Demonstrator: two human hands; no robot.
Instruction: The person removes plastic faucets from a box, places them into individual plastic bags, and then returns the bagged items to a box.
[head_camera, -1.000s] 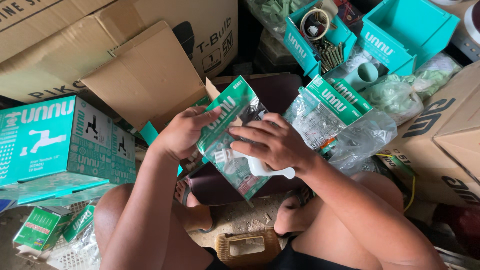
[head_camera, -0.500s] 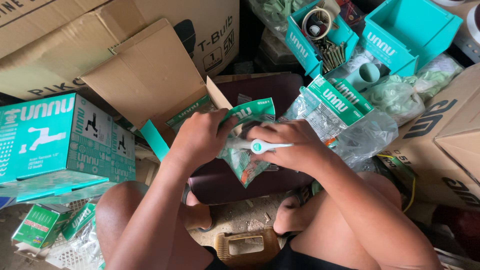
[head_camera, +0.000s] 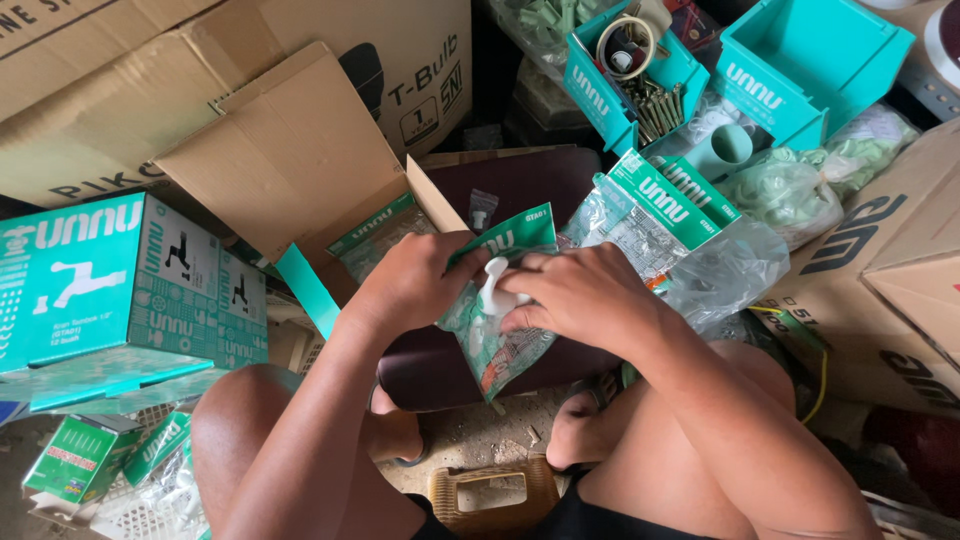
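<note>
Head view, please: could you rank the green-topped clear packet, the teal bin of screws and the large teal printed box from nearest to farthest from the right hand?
1. Green-topped clear packet, just above the right hand.
2. Teal bin of screws, farther up.
3. Large teal printed box, far left.

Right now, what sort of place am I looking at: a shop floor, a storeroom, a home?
Probably a storeroom or packing corner of a hardware shop. Brown cartons are stacked all round, teal product boxes sit beside them, an open teal bin holds screws, and both hands work on a clear packet with a white plastic fitting.
</note>
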